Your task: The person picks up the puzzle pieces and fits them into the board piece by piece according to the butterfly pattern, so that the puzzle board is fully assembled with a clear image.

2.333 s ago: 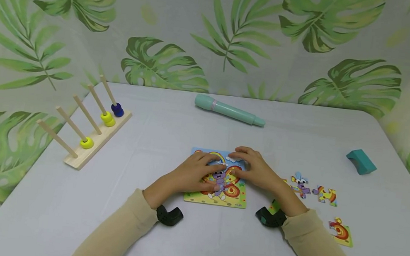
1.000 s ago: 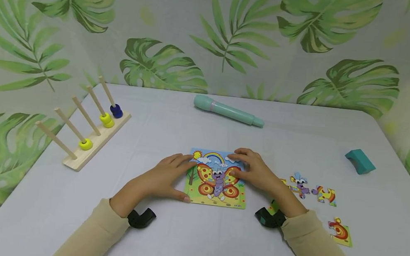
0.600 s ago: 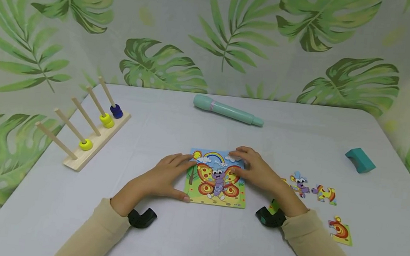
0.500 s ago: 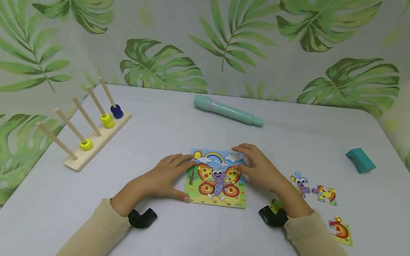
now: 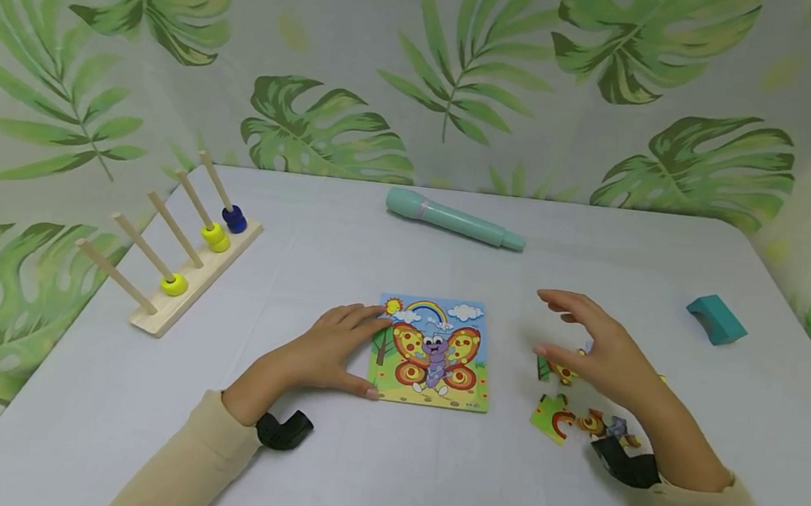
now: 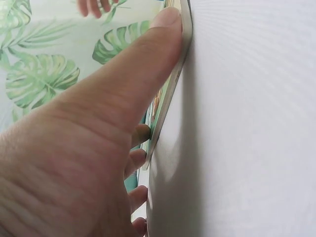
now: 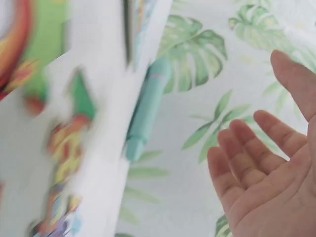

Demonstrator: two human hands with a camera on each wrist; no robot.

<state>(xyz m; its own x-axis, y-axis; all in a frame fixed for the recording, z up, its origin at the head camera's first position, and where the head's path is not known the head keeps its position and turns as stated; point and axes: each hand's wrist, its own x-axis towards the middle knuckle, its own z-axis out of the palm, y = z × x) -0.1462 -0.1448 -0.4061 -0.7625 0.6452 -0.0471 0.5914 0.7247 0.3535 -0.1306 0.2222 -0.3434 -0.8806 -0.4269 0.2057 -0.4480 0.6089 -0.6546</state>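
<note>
A square butterfly picture board (image 5: 433, 375) lies flat on the white table. My left hand (image 5: 328, 352) rests at its left side, fingers spread along the edge and thumb on the lower left corner. The left wrist view shows the thumb (image 6: 148, 49) lying on the board's rim (image 6: 170, 89). My right hand (image 5: 613, 357) hovers to the right of the board, fingers and thumb apart, holding nothing. Below and behind it are loose jigsaw pieces (image 5: 553, 419), some hidden by the hand and forearm. The right wrist view shows that palm (image 7: 276, 197) bare, with blurred pieces (image 7: 66, 153) at left.
A wooden peg stand (image 5: 203, 269) with yellow and blue rings stands at the left. At the back lies a mint-green microphone-shaped tube (image 5: 453, 220). A teal arched block (image 5: 717, 320) sits at the right. A leaf-patterned cloth (image 5: 462, 69) hangs behind the table.
My right hand has left the board's upper right and moved right over the loose pieces. Earlier, my left hand drew back from the picture to the board's left edge, where it stays.
</note>
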